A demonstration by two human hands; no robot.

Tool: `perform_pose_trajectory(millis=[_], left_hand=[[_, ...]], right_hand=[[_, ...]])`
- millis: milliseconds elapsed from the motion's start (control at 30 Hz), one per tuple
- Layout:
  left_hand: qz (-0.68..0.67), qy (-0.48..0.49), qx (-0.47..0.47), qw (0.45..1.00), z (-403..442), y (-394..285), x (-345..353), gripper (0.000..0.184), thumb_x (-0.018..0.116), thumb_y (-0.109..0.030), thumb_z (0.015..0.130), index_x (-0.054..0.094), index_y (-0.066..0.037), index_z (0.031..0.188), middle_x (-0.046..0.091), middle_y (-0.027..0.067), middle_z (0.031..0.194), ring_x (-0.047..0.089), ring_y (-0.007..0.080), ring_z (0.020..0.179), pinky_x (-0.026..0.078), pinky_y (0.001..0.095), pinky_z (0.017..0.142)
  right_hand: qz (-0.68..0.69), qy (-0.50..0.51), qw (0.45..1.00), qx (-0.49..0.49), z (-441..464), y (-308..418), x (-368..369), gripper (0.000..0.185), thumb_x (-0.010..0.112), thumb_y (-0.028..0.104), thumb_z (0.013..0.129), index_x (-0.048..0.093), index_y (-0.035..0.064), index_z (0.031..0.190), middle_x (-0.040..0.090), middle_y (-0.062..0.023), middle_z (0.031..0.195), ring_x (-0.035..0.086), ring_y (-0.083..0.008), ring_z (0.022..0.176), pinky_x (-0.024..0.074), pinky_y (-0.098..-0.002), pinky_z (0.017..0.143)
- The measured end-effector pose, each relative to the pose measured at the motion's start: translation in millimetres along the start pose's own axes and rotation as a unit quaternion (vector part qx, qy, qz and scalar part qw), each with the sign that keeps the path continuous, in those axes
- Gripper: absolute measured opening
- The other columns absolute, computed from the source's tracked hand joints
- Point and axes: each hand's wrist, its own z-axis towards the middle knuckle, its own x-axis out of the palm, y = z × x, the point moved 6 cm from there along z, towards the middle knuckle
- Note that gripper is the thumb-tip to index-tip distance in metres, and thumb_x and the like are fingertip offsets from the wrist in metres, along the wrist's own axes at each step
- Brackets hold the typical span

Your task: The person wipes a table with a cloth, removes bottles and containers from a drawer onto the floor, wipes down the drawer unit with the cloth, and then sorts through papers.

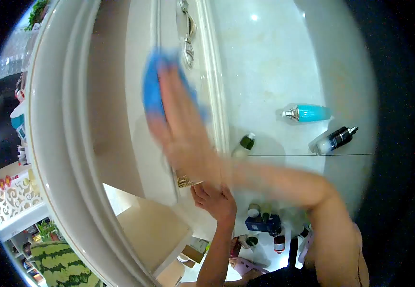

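Okay so your right hand is stretched out over the blue cloth, fingers long and pretty flat on top of it. It's all motion blur there, so I can't tell if your grip is actually clamped on the cloth or just covering it. The cloth is over the white furniture, near the upper metal handle.

Your left hand is lower down, fingers bent right by the lower handle. Can't tell if that grip is closed on anything.

Over on the tiled floor you've got a turquoise bottle lying near a black-topped bottle, plus a green-capped bottle closer to the furniture. Nearer your feet there's a dark blue box with small containers around it, and a red-and-white jar.
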Motion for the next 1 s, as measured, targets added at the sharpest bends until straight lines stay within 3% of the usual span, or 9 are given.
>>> perform_pose_trajectory(millis=[67,167,367,467,533,567,667,833,1000], left_hand=[[-0.596,-0.003,-0.226,0.770,-22.7,52.8,68.1,0.062,0.044,-0.048,0.089,0.037,0.000,0.128,0.032,0.0271,0.133,0.025,0.0463,0.125,0.022,0.0600,0.098],[0.042,-0.020,0.024,0.999,-3.0,-3.0,-8.9,0.059,0.041,-0.044,0.093,0.031,-0.006,0.137,0.029,0.0188,0.142,0.027,0.0368,0.130,0.020,0.0516,0.105],[0.101,-0.058,-0.014,0.993,-74.0,141.1,170.4,0.057,0.041,-0.040,0.094,0.030,-0.004,0.136,0.033,0.0185,0.134,0.028,0.0374,0.125,0.025,0.0510,0.101],[-0.326,0.044,-0.051,0.943,-6.9,2.1,10.4,0.060,0.038,-0.045,0.094,0.028,-0.004,0.136,0.033,0.0208,0.132,0.029,0.0422,0.123,0.025,0.0541,0.098],[-0.141,0.013,0.002,0.990,-1.4,-4.9,-12.1,0.058,0.039,-0.042,0.094,0.027,-0.005,0.137,0.033,0.0196,0.133,0.028,0.0405,0.124,0.024,0.0528,0.099],[0.028,-0.034,0.066,0.997,-0.5,-14.9,-17.7,0.057,0.041,-0.039,0.094,0.026,-0.006,0.138,0.033,0.0185,0.133,0.028,0.0389,0.125,0.024,0.0515,0.099],[0.017,-0.032,0.058,0.998,1.2,-18.4,-17.5,0.058,0.045,-0.038,0.092,0.026,-0.006,0.137,0.031,0.0187,0.134,0.026,0.0392,0.126,0.022,0.0535,0.099],[-0.201,-0.015,-0.062,0.978,3.0,15.9,1.5,0.061,0.056,-0.039,0.086,0.032,-0.006,0.131,0.033,0.0175,0.133,0.026,0.0376,0.126,0.022,0.0513,0.099],[-0.133,-0.056,-0.016,0.989,5.3,-24.5,-31.5,0.062,0.062,-0.033,0.081,0.034,-0.007,0.129,0.037,0.0144,0.131,0.032,0.0332,0.125,0.030,0.0449,0.096]], right_hand=[[0.026,0.083,0.995,0.056,-29.4,-3.3,-0.8,0.069,0.051,0.013,0.083,0.018,-0.0012,0.143,0.024,-0.0321,0.142,0.022,-0.0468,0.133,0.0207,-0.0489,0.109],[-0.302,-0.017,0.945,-0.123,34.3,-41.4,11.4,0.041,0.049,0.019,0.087,0.044,-0.0081,0.118,0.038,-0.0308,0.133,0.036,-0.0453,0.124,0.0281,-0.0491,0.104],[0.020,0.083,0.991,0.101,-62.4,-16.9,-23.6,0.065,0.044,0.035,0.089,0.031,-0.0079,0.135,0.030,-0.0286,0.139,0.031,-0.0432,0.127,0.0227,-0.0492,0.106],[-0.068,0.124,0.988,0.066,-85.6,-9.0,-30.1,0.062,0.045,0.029,0.088,0.030,-0.0098,0.134,0.032,-0.0278,0.138,0.033,-0.0424,0.126,0.0233,-0.0487,0.106],[-0.119,-0.061,0.990,0.055,-64.7,-50.7,-27.7,0.049,0.047,0.020,0.084,0.043,-0.0073,0.125,0.045,-0.0262,0.128,0.042,-0.0414,0.119,0.0292,-0.0544,0.101],[-0.341,0.106,0.934,0.032,-77.0,-136.8,-5.1,0.047,0.044,0.016,0.088,0.037,-0.0083,0.128,0.038,-0.0280,0.132,0.043,-0.0412,0.115,0.0349,-0.0469,0.097],[-0.294,-0.004,0.954,-0.050,-93.0,-80.1,-35.6,0.039,0.044,0.015,0.091,0.041,-0.0056,0.124,0.040,-0.0251,0.132,0.041,-0.0398,0.119,0.0327,-0.0418,0.101],[0.122,-0.056,0.919,0.371,-174.6,-62.1,-47.7,0.041,0.039,0.022,0.096,0.040,-0.0037,0.128,0.039,-0.0191,0.136,0.038,-0.0304,0.125,0.0290,-0.0362,0.104],[0.058,0.064,0.974,0.210,-105.3,-17.2,-46.7,0.042,0.045,0.026,0.089,0.049,0.0024,0.124,0.043,-0.0194,0.133,0.037,-0.0377,0.123,0.0225,-0.0465,0.106]])
